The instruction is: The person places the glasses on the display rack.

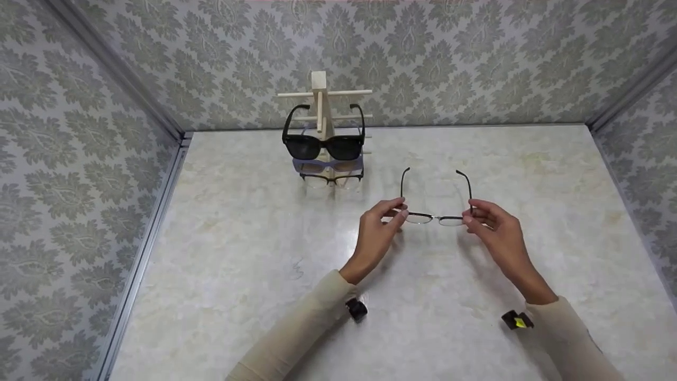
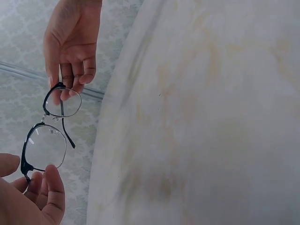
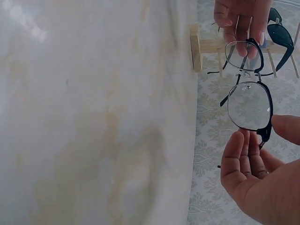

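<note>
A pair of eyeglasses (image 1: 451,220) with clear lenses, dark upper rims and thin metal lower rims is held above the table, its temples unfolded and pointing away from me. My left hand (image 1: 382,228) pinches the frame at its left hinge between thumb and fingers. At the opposite hinge my right hand (image 1: 496,231) grips it the same way. In the left wrist view the dark brow bar (image 2: 26,147) and both lenses show between the two hands. The right wrist view shows the near lens (image 3: 250,107) just above the curled fingers (image 3: 233,154) of my right hand.
Left of the hands, toward the back, stands a wooden eyewear rack (image 1: 319,80) with pegs. It carries black sunglasses (image 1: 344,148), blue-framed sunglasses (image 1: 313,167) and dark-rimmed clear glasses (image 1: 330,180). The pale marbled table (image 1: 238,238) meets patterned walls (image 1: 407,63) at the back and sides.
</note>
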Motion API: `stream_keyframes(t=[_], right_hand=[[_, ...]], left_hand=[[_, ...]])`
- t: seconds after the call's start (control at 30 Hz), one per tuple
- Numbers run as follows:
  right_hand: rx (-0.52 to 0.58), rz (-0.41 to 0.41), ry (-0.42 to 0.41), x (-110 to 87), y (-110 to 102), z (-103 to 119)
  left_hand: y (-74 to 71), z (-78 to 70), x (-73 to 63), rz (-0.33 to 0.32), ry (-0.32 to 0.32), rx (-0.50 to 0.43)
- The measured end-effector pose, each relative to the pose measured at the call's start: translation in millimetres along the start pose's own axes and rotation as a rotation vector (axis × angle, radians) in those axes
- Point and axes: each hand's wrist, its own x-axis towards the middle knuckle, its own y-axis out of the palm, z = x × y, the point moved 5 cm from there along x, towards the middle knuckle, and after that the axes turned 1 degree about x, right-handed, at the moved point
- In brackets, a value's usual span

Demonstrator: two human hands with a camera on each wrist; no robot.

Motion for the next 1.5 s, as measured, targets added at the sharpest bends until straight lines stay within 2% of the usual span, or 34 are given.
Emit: stream_keyframes(t=[0.5, 0.93, 1.27, 1.5], right_hand=[[0.005, 0.053, -0.059, 1.9, 18, 20], [0.039, 0.065, -0.092, 4.7, 21, 40], [0.042, 0.059, -0.099, 8.0, 18, 61], [0.038, 0.061, -0.099, 12.7, 15, 75]], left_hand=[[-28.0, -14.0, -3.5, -0.04, 0.006, -0.051], [-38.9, -30.5, 1.0, -0.04, 0.047, -0.032], [-44.8, -51.3, 5.3, -0.03, 0.085, -0.029], [-46.2, -60.2, 10.2, -0.036, 0.097, -0.03]])
